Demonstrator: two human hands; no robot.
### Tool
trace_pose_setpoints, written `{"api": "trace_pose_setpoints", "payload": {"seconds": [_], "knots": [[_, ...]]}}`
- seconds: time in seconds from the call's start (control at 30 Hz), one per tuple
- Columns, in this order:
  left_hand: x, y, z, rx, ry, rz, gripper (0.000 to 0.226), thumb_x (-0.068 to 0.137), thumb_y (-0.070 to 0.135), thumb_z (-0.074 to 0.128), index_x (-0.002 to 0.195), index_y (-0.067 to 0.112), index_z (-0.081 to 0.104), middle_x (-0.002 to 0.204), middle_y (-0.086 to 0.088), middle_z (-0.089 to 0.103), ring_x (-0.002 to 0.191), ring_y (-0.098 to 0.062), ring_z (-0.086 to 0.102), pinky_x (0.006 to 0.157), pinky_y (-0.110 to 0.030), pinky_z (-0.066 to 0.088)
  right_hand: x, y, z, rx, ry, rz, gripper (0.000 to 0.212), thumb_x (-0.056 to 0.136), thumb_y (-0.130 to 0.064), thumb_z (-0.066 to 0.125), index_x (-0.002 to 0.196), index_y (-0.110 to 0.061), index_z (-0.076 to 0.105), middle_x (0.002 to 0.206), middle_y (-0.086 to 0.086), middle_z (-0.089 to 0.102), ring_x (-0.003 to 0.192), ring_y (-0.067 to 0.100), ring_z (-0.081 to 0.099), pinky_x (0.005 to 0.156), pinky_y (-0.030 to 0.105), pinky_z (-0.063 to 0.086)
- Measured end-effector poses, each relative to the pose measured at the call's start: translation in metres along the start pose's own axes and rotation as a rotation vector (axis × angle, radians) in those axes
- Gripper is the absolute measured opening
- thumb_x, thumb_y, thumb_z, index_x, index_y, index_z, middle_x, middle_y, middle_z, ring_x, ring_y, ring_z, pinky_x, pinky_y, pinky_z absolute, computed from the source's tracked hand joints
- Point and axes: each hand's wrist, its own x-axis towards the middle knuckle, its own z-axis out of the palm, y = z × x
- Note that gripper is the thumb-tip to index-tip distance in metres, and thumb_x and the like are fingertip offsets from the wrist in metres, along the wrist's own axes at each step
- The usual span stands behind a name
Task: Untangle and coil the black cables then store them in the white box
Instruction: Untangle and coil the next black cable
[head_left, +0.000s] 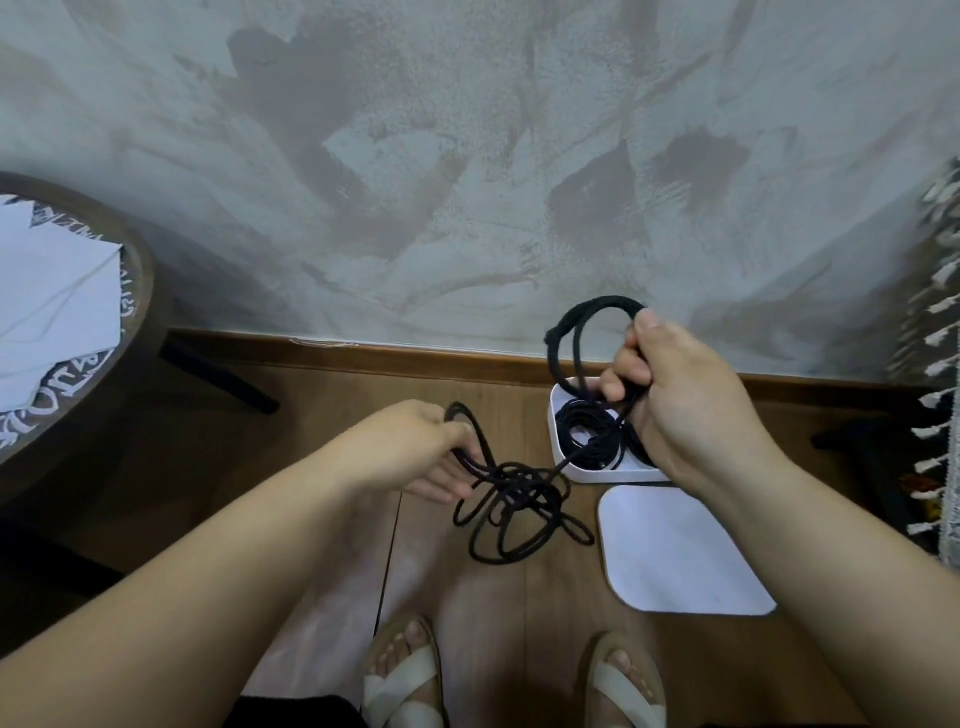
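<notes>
Sandalled feet (405, 680) stand on a wooden floor (322, 405), with a white lid (680, 551) lying alongside. The left hand (415, 441) pinches loops of a black cable tangle (519, 499). The right hand (691, 400) grips a coiled cable (582, 322) above the white box (558, 410), which holds more coils (587, 436). Behind it are the baseboard (415, 358) and a mottled grey wall (467, 156).

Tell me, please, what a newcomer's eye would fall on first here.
A tangled black cable hangs mid-frame between the hands: the left hand pinches its loops, the right hand grips a looped end higher. Behind, an open white box on the floor holds a coil; its lid lies just nearer.
</notes>
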Motion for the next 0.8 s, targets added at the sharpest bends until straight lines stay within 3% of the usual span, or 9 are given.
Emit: {"api": "trace_pose_setpoints", "payload": {"seconds": [0.07, 0.13, 0.2, 0.3, 0.4, 0.5, 0.63, 0.7, 0.8], "knots": [[0.003, -0.004, 0.001, 0.320, 0.029, 0.058, 0.021, 0.098, 0.028, 0.047, 0.101, 0.012, 0.061, 0.099, -0.008, 0.069, 0.089, -0.023, 0.069, 0.077, -0.030, 0.055, -0.006, -0.001, 0.008, -0.140, -0.113, -0.044, 0.029, 0.102, -0.024, 0.032, 0.078, -0.013, 0.042, 0.049, -0.010, 0.033, 0.047, 0.011, 0.041, 0.069, 0.028, 0.054], [0.008, -0.005, 0.000, 0.547, 0.221, 0.173, 0.031, 0.098, 0.035, 0.044, 0.118, 0.016, 0.057, 0.118, -0.005, 0.063, 0.107, -0.021, 0.061, 0.088, -0.028, 0.046, -0.012, -0.003, 0.014, -0.260, -0.217, -0.082, 0.026, 0.101, -0.021, 0.034, 0.078, -0.013, 0.043, 0.048, -0.010, 0.034, 0.048, 0.011, 0.041, 0.067, 0.024, 0.053], [0.003, 0.003, -0.004, 0.242, 0.341, 0.309, 0.031, 0.100, 0.039, 0.036, 0.119, 0.027, 0.057, 0.128, 0.001, 0.059, 0.117, -0.015, 0.054, 0.101, -0.031, 0.039, -0.017, -0.004, 0.019, -0.393, -0.314, -0.108, 0.024, 0.100, -0.017, 0.036, 0.078, -0.012, 0.044, 0.046, -0.011, 0.036, 0.047, 0.009, 0.039, 0.067, 0.025, 0.054], [-0.014, 0.020, -0.003, -0.195, 0.240, 0.534, 0.032, 0.090, 0.060, 0.037, 0.106, 0.040, 0.056, 0.121, 0.014, 0.062, 0.117, -0.001, 0.053, 0.105, -0.029, 0.037, -0.020, 0.001, 0.021, -0.585, -0.442, -0.131, 0.020, 0.099, -0.017, 0.040, 0.081, -0.014, 0.047, 0.046, -0.014, 0.038, 0.046, 0.006, 0.038, 0.064, 0.024, 0.051], [-0.025, 0.024, 0.009, -0.082, 0.090, 0.618, 0.038, 0.079, 0.062, 0.057, 0.108, 0.038, 0.054, 0.107, 0.015, 0.066, 0.100, 0.009, 0.059, 0.090, -0.011, 0.043, -0.022, 0.002, 0.021, -0.674, -0.500, -0.158, 0.021, 0.099, -0.022, 0.043, 0.083, -0.025, 0.055, 0.051, -0.012, 0.044, 0.049, 0.007, 0.040, 0.056, 0.023, 0.041], [-0.024, 0.025, 0.016, -0.013, 0.081, 0.587, 0.045, 0.069, 0.049, 0.077, 0.103, 0.026, 0.058, 0.083, 0.012, 0.068, 0.065, -0.002, 0.063, 0.070, -0.018, 0.050, -0.024, 0.001, 0.020, -0.716, -0.523, -0.142, 0.016, 0.097, -0.016, 0.042, 0.093, -0.016, 0.058, 0.066, 0.007, 0.061, 0.049, 0.009, 0.044, 0.054, 0.025, 0.041], [-0.025, 0.027, 0.014, 0.032, 0.018, 0.481, 0.045, 0.070, 0.049, 0.063, 0.088, 0.008, 0.059, 0.056, 0.006, 0.061, 0.046, -0.005, 0.050, 0.052, -0.019, 0.040, -0.024, 0.003, 0.019, -0.680, -0.498, -0.104, 0.015, 0.097, -0.004, 0.039, 0.088, -0.010, 0.049, 0.067, 0.011, 0.057, 0.046, 0.011, 0.042, 0.050, 0.021, 0.042], [-0.027, 0.027, 0.016, -0.089, -0.128, 0.422, 0.037, 0.075, 0.043, 0.058, 0.079, 0.006, 0.059, 0.054, 0.002, 0.057, 0.044, -0.004, 0.051, 0.048, -0.014, 0.038, -0.024, 0.003, 0.020, -0.552, -0.465, -0.053, 0.014, 0.098, -0.006, 0.042, 0.086, -0.013, 0.043, 0.066, 0.019, 0.050, 0.044, 0.013, 0.038, 0.044, 0.015, 0.039], [-0.031, 0.027, 0.019, -0.357, -0.244, 0.387, 0.029, 0.079, 0.037, 0.051, 0.066, 0.012, 0.047, 0.048, -0.001, 0.048, 0.047, -0.009, 0.056, 0.051, -0.018, 0.046, -0.023, 0.000, 0.024, -0.369, -0.401, -0.014, 0.012, 0.096, -0.009, 0.044, 0.085, -0.013, 0.038, 0.057, 0.009, 0.041, 0.038, 0.006, 0.032, 0.039, 0.012, 0.034]]}}
